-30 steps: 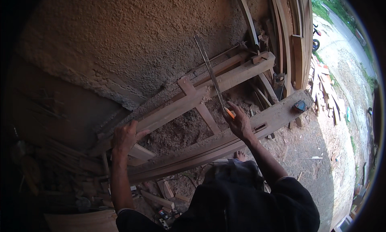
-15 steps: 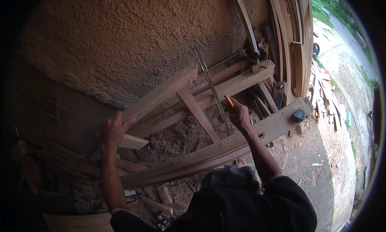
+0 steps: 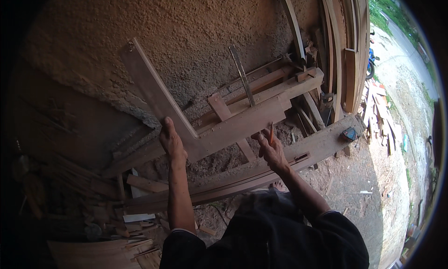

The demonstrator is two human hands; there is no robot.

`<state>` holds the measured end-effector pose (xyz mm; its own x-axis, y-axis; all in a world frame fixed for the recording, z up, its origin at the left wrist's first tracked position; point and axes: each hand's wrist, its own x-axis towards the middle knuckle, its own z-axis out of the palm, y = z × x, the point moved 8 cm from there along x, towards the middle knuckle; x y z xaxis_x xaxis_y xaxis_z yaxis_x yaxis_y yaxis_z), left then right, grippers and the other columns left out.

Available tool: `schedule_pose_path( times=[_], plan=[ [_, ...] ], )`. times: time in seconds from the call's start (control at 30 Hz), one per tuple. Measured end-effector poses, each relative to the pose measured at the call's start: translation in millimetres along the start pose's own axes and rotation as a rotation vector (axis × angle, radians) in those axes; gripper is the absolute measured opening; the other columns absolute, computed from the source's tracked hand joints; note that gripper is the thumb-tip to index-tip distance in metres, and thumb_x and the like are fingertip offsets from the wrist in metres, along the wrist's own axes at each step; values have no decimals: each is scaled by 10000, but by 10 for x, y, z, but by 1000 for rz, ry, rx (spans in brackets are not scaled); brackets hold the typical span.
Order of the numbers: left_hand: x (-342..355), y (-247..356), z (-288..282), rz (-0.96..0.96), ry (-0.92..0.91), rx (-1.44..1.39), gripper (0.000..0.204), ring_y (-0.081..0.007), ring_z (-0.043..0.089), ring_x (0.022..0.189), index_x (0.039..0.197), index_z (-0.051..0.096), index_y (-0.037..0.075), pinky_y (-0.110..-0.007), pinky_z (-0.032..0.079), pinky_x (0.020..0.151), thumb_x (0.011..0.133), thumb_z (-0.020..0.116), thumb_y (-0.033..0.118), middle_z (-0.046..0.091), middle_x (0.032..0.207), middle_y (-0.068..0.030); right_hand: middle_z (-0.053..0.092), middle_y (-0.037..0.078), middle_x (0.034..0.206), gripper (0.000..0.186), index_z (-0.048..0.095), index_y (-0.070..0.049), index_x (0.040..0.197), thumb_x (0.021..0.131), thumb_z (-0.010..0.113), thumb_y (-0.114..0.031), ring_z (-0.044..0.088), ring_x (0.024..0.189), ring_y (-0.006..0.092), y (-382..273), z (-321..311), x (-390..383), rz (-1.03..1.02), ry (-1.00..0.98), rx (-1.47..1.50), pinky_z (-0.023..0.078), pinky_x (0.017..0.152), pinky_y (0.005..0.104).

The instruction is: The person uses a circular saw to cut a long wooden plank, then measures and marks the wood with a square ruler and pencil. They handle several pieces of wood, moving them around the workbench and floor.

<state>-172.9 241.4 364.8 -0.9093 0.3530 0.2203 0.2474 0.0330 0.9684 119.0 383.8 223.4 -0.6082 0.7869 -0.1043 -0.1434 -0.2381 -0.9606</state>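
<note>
My left hand grips an L-shaped wooden frame piece near its corner, thumb up along its face. One arm of the piece slants up to the far left; the other reaches right and ends in a stepped cut. Between the fingers of my right hand is an orange pencil, point upward, just below the piece's right arm. The right fingertips are close to its lower edge; I cannot tell whether they touch. A long metal strip like a ruler stands out behind the piece, its lower part hidden.
A long workbench beam crosses in front of me, with a blue-and-black tape measure at its right end. A wooden crosspiece lies under the frame piece. Long boards lean at the right; scrap wood lies outside.
The frame piece has turned and shifted right, now covering part of the ruler-like strip and crosspiece. My left hand has moved right with it. My right hand has come slightly nearer, pencil still held.
</note>
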Motion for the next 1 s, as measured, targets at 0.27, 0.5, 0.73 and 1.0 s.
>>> schedule_pose_path(
  times=[0.27,0.5,0.73,1.0],
  plan=[
    [-832,-507,794,-461,-303,-222,1076,-385,389,1418,1574,240,-25,-544,402,1124,907,501,778,296,1597,-234,641,56,1010,539,565,-62,1308,961,663,-463,602,859,122,-682,-691,-492,-426,317,300,496,727,289],
    [-1582,-542,1513,-381,-764,-422,878,-288,417,1388,1564,255,-15,-417,386,1153,1026,378,668,366,1519,-177,526,197,1451,770,383,-17,1504,863,784,-164,576,1280,289,-1230,-863,-1768,-776,437,463,508,1048,464],
    [-3191,-469,2274,-575,-1351,-472,485,-119,616,858,1224,576,77,-330,544,774,1081,414,512,601,936,-5,544,253,1340,950,301,34,1522,732,778,-186,572,1230,326,-1505,-897,-3608,-1119,1013,246,530,994,431],
    [-4801,458,2105,572,-1932,-155,786,-366,379,1438,1567,261,-15,-431,317,1182,938,651,252,372,1550,-264,546,195,1289,821,384,54,1439,751,763,-186,573,1146,274,-983,-1108,-4473,-760,1609,-151,508,946,397]
  ],
)
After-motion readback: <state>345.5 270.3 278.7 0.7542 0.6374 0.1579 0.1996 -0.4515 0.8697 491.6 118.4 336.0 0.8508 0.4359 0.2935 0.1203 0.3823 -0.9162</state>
